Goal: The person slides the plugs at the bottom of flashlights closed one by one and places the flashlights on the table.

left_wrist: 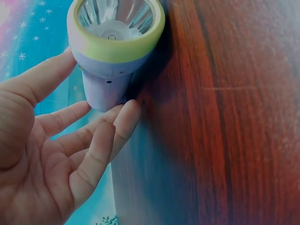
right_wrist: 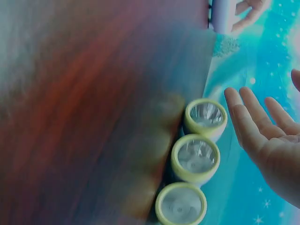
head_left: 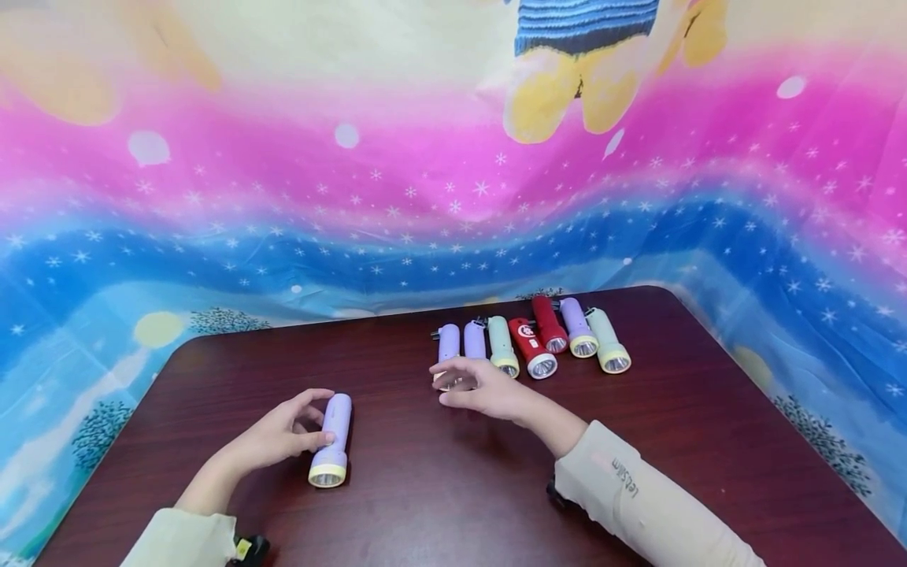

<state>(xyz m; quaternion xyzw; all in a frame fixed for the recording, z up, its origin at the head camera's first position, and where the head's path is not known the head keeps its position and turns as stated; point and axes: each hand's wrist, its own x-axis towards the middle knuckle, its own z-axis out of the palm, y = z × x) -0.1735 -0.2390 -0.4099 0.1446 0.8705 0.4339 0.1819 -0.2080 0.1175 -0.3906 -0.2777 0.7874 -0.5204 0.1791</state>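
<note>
On the left part of the table lies a lilac flashlight point(head_left: 338, 429) with a pale yellow rim, its lens facing the near side. My left hand point(head_left: 279, 429) holds it from the left, thumb near the head and a fingertip at the tail end. In the left wrist view the flashlight point(left_wrist: 110, 56) shows its lens close up beside the fingers of the left hand point(left_wrist: 56, 154). My right hand point(head_left: 489, 390) hovers, fingers apart and bent, in front of a lilac flashlight point(head_left: 449, 340) at the row's left end. Nothing is between its fingers.
Rightward in the row stand out another lilac flashlight point(head_left: 475, 339), a green one point(head_left: 500, 339), red ones point(head_left: 525, 339) point(head_left: 546, 319), a lilac one point(head_left: 574, 316) and a green one point(head_left: 605, 331). A dark wooden table point(head_left: 418, 496) meets a printed cloth backdrop point(head_left: 397, 181) behind.
</note>
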